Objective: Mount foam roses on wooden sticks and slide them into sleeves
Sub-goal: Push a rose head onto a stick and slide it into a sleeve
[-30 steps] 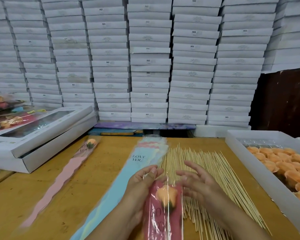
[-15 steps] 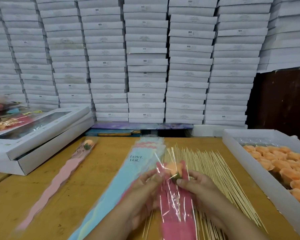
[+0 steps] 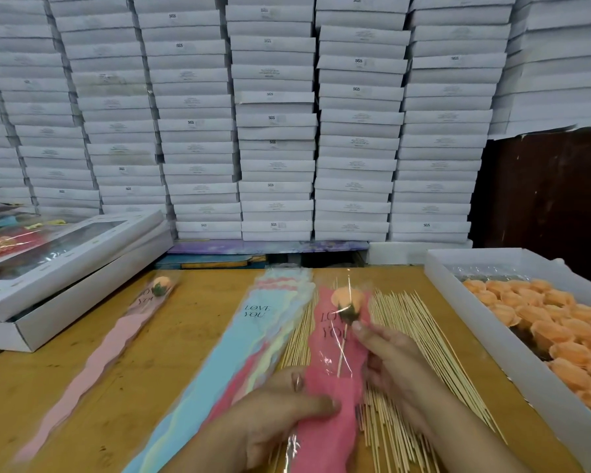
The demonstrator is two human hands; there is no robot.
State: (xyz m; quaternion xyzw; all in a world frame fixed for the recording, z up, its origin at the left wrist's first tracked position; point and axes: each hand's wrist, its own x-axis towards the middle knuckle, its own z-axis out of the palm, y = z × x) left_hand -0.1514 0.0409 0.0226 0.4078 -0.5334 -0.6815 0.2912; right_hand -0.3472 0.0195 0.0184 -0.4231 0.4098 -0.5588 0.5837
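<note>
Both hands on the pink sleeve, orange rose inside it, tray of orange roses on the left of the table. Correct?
Not quite: the tray of orange roses is on the right of the table, per the head view. The rest holds: left hand and right hand hold the pink sleeve, orange rose inside.

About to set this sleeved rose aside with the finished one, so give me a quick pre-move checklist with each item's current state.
1. Orange foam rose inside the pink plastic sleeve: ok.
2. Thin wooden stick under the rose: ok.
3. Left hand grips the sleeve's lower part: ok.
4. Right hand holds the sleeve below the rose: ok.
5. Stick end fully within the sleeve: cannot tell.
6. Finished pale pink sleeved rose lies on the wooden table, bare wood beside it: ok.
</note>
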